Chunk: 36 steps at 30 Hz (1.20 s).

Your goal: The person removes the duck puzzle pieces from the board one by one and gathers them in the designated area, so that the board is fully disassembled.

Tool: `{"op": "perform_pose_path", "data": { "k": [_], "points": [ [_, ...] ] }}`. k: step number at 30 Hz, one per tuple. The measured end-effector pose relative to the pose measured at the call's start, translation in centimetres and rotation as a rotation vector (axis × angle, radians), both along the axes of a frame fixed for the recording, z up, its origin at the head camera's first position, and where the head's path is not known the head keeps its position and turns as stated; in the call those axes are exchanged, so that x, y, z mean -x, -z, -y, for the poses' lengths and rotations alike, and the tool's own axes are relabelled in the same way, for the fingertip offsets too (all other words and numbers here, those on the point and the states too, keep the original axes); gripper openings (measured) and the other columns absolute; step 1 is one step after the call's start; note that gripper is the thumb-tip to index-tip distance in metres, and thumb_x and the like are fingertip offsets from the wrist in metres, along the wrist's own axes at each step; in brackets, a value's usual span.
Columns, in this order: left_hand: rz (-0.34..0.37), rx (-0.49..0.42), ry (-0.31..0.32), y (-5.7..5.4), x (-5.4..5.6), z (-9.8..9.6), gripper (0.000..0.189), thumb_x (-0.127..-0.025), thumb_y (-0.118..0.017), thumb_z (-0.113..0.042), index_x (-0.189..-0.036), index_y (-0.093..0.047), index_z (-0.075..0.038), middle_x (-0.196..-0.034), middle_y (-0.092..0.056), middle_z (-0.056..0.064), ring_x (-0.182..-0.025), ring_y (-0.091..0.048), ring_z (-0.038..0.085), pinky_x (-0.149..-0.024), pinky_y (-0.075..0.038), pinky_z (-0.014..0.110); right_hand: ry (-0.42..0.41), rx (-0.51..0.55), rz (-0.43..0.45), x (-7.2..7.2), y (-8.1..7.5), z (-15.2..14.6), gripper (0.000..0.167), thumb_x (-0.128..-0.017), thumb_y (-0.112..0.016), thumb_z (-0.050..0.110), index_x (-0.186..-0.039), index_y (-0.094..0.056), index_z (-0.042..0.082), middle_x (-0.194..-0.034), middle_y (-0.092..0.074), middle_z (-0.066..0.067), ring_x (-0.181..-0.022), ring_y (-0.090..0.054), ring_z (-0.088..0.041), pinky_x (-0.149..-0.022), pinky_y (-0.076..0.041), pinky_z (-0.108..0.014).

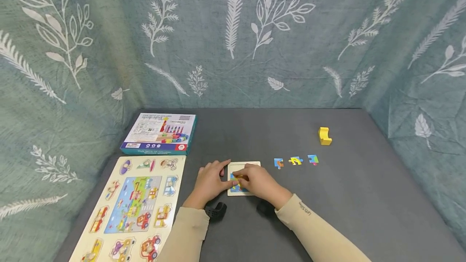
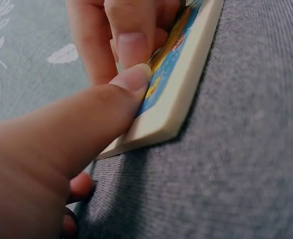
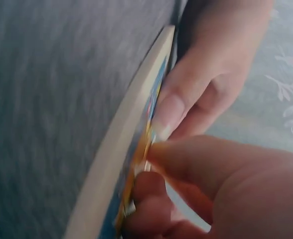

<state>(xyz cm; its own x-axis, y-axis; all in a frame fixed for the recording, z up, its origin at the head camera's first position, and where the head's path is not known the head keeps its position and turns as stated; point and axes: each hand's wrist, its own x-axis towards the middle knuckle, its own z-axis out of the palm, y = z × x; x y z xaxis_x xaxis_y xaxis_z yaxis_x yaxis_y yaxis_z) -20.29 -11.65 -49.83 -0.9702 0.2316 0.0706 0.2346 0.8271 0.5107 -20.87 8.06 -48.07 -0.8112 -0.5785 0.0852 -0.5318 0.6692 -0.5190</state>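
Note:
A small jigsaw in a pale tray (image 1: 251, 163) lies between the two hands, part filled with blue and yellow pieces (image 2: 159, 84). At its left side is my left hand (image 1: 208, 182), the thumb (image 2: 96, 107) laid straight over the rim and pressing the picture. My right hand (image 1: 265, 184) reaches in from the right. Its thumb and fingers pinch an orange-yellow jigsaw piece (image 3: 142, 152) at the picture's surface, mostly covered by the fingers. To the right lie three loose pieces: one blue and brown (image 1: 278, 163), one yellow and blue (image 1: 295, 160), one green and blue (image 1: 313, 159).
A large peg puzzle board (image 1: 171, 199) with vehicle pieces lies at the left. Behind it sits a toy box (image 1: 160, 133). A yellow curved block (image 1: 325, 137) stands at the back right on the dark grey table (image 1: 349, 197). Patterned curtains (image 1: 218, 51) surround the table.

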Motion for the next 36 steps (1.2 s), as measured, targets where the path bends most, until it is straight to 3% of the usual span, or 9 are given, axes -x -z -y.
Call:
{"op": "perform_pose_path", "data": {
  "k": [10, 20, 25, 32, 36],
  "points": [
    [0.010, -0.008, 0.012, 0.0, 0.2, -0.5, 0.077, -0.085, -0.088, -0.044, -0.148, -0.060, -0.009, -0.082, -0.044, -0.002, -0.078, -0.040, 0.018, -0.080, -0.029, 0.044, 0.034, 0.005, -0.033, -0.2, 0.4, -0.4, 0.030, -0.098, -0.072, 0.007, -0.127, -0.076, 0.012, -0.085, -0.054, 0.002, -0.066, -0.047, -0.008, -0.059, -0.043, -0.029],
    [0.034, 0.002, 0.012, 0.2, 0.1, -0.8, 0.076, -0.085, -0.088, -0.044, -0.148, -0.061, -0.010, -0.082, -0.044, -0.001, -0.078, -0.041, 0.019, -0.081, -0.029, 0.045, 0.139, 0.108, 0.036, -0.4, 0.8, -0.8, 0.033, -0.092, -0.080, 0.005, -0.121, -0.077, 0.020, -0.104, -0.058, -0.001, -0.091, -0.050, -0.018, -0.074, -0.047, -0.036],
    [0.025, -0.006, 0.012, 0.1, 0.1, -0.9, 0.076, -0.085, -0.088, -0.044, -0.148, -0.061, -0.009, -0.082, -0.044, -0.002, -0.078, -0.041, 0.019, -0.080, -0.029, 0.044, 0.126, 0.196, 0.041, -0.1, 1.0, -0.8, 0.027, -0.091, -0.080, 0.002, -0.114, -0.078, 0.015, -0.096, -0.067, 0.002, -0.081, -0.056, -0.014, -0.075, -0.049, -0.035],
    [0.025, -0.012, 0.006, -0.1, -0.2, -0.3, 0.076, -0.085, -0.087, -0.044, -0.148, -0.061, -0.009, -0.081, -0.044, -0.002, -0.076, -0.039, 0.018, -0.079, -0.028, 0.044, 0.115, 0.317, 0.175, 0.2, 1.0, -0.7, 0.014, -0.096, -0.077, 0.009, -0.110, -0.079, 0.013, -0.094, -0.070, 0.004, -0.071, -0.058, -0.009, -0.069, -0.051, -0.030],
    [0.032, -0.005, 0.004, -0.3, -0.1, -0.1, 0.077, -0.085, -0.088, -0.043, -0.148, -0.060, -0.008, -0.082, -0.045, -0.001, -0.077, -0.039, 0.019, -0.080, -0.028, 0.044, 0.102, 0.376, 0.247, 0.6, -0.1, -1.7, 0.017, -0.098, -0.074, 0.007, -0.114, -0.077, 0.010, -0.096, -0.069, 0.001, -0.079, -0.059, -0.012, -0.072, -0.052, -0.030]
  ]
}}
